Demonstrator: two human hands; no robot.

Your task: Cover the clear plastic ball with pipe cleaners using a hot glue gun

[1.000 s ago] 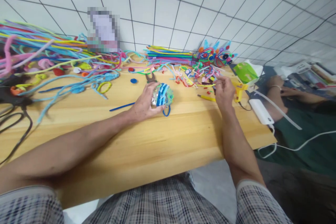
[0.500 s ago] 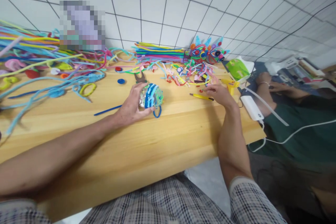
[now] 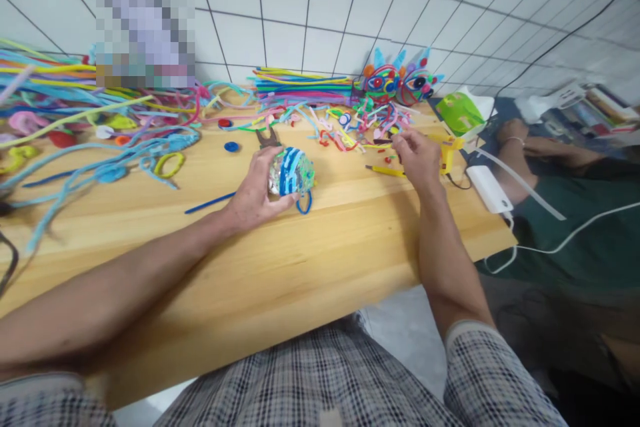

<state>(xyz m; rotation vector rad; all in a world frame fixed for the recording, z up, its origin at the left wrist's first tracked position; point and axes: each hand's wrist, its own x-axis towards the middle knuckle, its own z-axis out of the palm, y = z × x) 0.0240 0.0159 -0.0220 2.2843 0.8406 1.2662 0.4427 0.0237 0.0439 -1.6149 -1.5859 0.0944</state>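
My left hand (image 3: 255,197) is wrapped round a ball (image 3: 291,173) with blue, light blue and green fuzzy strips and a silvery side. A blue loop (image 3: 304,203) hangs at its lower edge. Pliers (image 3: 267,139) lie just behind the hand. On the right, my right hand (image 3: 417,159) has its fingers pinched together above the table, near small red bits (image 3: 389,159); whatever is between the fingertips is too small to make out. A yellow pen-like tool (image 3: 385,170) lies beside that hand, and a yellow glue gun (image 3: 450,150) is behind it.
Colourful pipe cleaners (image 3: 305,88) and scraps (image 3: 345,127) line the wall side of the wooden table (image 3: 310,260). Two decorated masks (image 3: 400,83) stand there. A green packet (image 3: 457,113) and a white power block (image 3: 489,189) are at the right edge, near another person's arm (image 3: 555,150).
My right hand has lifted slightly, its fingers drawn closer together. The left hand still holds the ball. The whole view has shifted a little.
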